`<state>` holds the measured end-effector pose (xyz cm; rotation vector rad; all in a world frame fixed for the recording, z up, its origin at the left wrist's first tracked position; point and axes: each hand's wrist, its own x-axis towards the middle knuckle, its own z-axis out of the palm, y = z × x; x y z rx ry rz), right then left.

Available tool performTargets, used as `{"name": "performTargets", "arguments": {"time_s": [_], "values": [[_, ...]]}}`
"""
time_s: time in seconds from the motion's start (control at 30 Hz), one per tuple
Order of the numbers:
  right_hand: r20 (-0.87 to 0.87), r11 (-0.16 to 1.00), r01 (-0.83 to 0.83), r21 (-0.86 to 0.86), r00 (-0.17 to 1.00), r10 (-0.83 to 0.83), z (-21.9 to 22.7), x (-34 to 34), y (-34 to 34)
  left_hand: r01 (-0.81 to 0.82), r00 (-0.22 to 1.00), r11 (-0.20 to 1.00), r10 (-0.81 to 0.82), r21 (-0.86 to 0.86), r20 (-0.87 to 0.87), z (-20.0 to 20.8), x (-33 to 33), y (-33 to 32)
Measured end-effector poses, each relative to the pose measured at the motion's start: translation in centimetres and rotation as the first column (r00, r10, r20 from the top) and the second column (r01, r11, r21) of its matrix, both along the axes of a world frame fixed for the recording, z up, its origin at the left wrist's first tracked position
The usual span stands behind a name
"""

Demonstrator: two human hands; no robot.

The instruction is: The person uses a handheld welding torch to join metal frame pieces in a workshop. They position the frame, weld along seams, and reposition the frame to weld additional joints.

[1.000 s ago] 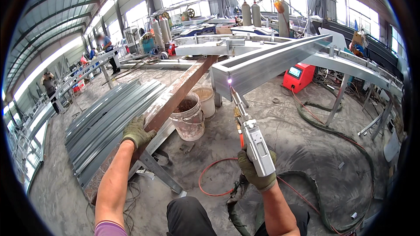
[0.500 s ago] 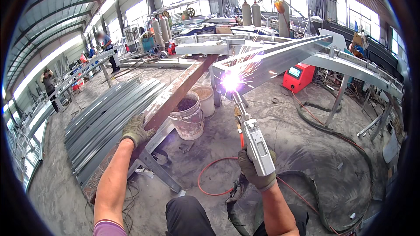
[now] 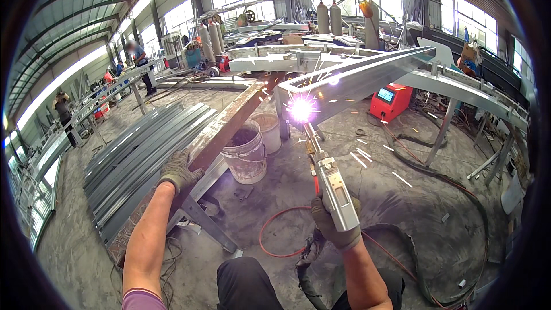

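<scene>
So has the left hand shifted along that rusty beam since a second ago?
No. The left hand grips the rusty beam at the same spot, level with the white bucket, as in the earlier pictures.

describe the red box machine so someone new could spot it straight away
Start at the long grey steel beam that runs across the middle of the hall. Just behind its far right stretch, on the concrete floor, stands the red box machine. It is the only bright red cabinet there, with a small lit screen on its front, unlike the grey frames around it.

Two gloved hands, one welding torch, two buckets, one red welder.
</scene>
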<state>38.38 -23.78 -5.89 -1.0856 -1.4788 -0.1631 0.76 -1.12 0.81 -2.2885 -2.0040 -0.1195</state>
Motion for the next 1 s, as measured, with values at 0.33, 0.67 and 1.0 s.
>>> {"name": "performTargets", "arguments": {"time_s": [0.33, 0.67, 1.0], "values": [[0.012, 1.000, -0.002, 0.016, 1.000, 0.001, -0.4, 0.2, 0.2, -0.020, 1.000, 0.999, 0.020, -0.040, 0.004, 0.0, 0.1, 0.2], [-0.061, 0.999, -0.043, -0.008, 0.997, 0.043, -0.1, -0.1, -0.1, -0.011, 1.000, 1.000, 0.011, -0.001, -0.008, 0.1, 0.2, -0.4], [-0.176, 0.993, -0.109, -0.037, 0.979, 0.101, -1.7, -0.2, -0.6, 0.001, 1.000, 1.000, -0.001, 0.014, 0.008, -0.3, -0.1, 0.1]]}}
